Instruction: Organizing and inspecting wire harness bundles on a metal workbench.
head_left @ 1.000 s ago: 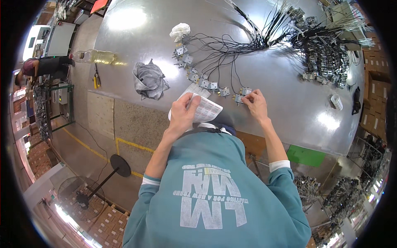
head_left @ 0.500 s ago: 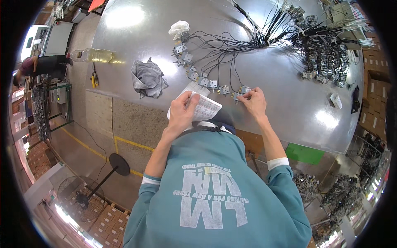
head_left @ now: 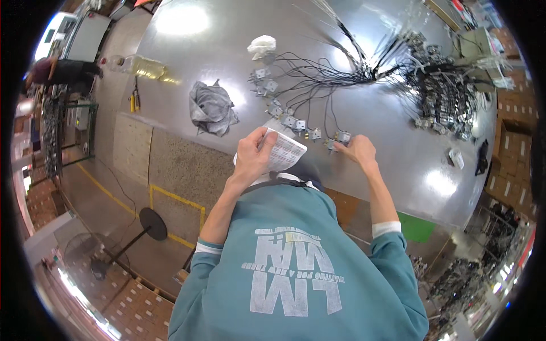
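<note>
My left hand [head_left: 254, 154] is closed on a white sheet of printed labels [head_left: 289, 152], the thumb lying over its upper edge. To the right, my right hand [head_left: 362, 150] is bent at the table's near side, its thumb tip against a small metal part [head_left: 331, 145]; its other fingertips are partly hidden. Touching that part or just behind it is another silvery boxy part [head_left: 343, 136] with a black wire. More such parts [head_left: 289, 121] lie in a curved row leading up and left, their black wires [head_left: 327, 74] running to a bundle.
A grey cloth [head_left: 211, 108] lies left of the row, with a crumpled white wad [head_left: 262, 45] behind. Farther left are a bottle of yellowish liquid [head_left: 142, 66] and yellow-handled tool [head_left: 135, 101]. A heap of wired metal parts [head_left: 449, 96] and a white roll [head_left: 456, 158] occupy the right side.
The view has shifted a little, so the table's contents appear lower and mostly further right. My right hand has turned and its fingers have drawn back somewhat from the part; the left still holds the label sheet.
</note>
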`<action>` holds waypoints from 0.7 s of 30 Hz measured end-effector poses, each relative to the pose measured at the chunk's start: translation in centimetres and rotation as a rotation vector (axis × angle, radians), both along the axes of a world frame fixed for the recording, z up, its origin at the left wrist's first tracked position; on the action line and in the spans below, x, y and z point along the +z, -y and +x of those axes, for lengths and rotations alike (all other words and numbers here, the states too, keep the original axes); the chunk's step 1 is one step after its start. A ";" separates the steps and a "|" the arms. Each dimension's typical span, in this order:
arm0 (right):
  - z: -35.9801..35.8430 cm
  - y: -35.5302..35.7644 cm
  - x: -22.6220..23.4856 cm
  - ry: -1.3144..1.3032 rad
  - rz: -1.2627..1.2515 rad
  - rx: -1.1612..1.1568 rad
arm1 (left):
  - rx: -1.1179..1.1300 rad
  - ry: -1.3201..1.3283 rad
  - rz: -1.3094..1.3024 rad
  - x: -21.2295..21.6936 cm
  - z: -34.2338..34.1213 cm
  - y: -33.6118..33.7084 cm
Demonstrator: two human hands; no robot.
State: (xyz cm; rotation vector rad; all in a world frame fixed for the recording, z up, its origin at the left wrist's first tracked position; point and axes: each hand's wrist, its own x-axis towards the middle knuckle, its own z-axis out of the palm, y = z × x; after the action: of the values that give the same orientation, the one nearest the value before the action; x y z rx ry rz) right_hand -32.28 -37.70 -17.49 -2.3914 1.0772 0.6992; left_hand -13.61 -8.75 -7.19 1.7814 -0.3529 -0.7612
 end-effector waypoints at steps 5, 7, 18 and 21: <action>0.1 -0.5 3.7 0.595 0.085 0.014 | 0.047 -0.048 -0.027 0.1 0.1 -0.4; 0.4 -0.6 3.4 0.652 0.121 0.036 | 0.040 -0.068 -0.043 0.2 -0.4 -0.2; 2.7 -9.4 19.4 1.286 1.378 -0.333 | 0.025 -0.022 0.004 -0.6 0.2 -0.4; 5.7 -12.6 26.4 1.516 2.051 0.124 | 0.059 -0.054 0.048 1.5 0.0 0.1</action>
State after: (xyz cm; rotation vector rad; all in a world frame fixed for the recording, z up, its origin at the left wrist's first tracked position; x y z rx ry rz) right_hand -26.53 -25.08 8.88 -0.5068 -0.4943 -0.2213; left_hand -13.62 -8.89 -5.73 1.8051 -0.2474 -0.7801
